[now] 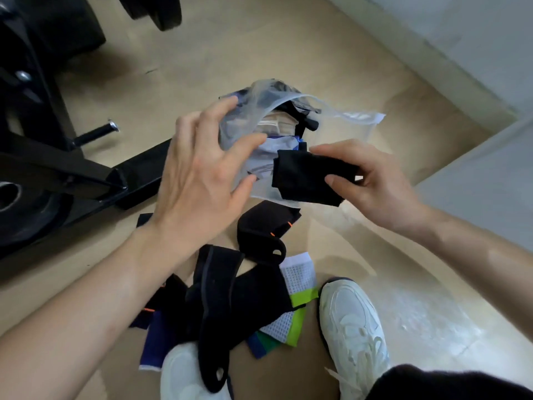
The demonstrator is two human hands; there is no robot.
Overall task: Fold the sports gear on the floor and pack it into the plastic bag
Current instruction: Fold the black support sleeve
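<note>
A clear plastic bag [357, 125] lies on the floor in the middle of the head view, with several folded pieces inside. My right hand [372, 180] pinches a folded black cloth piece [305, 177] at the bag's near side. My left hand [202, 168] hovers over the bag's left edge with fingers spread and holds nothing; whether the fingertips touch the plastic I cannot tell. Loose gear lies on the floor below: black straps [219, 301], a black wrap with orange stitches [259, 232], a white mesh piece with green trim [300, 278], a blue piece [155, 345].
A black weight machine frame [57, 157] and plate [11, 194] fill the left side. My white shoes [352, 321] stand at the bottom beside the gear. A white wall base [432, 53] runs along the upper right. Bare floor lies to the right.
</note>
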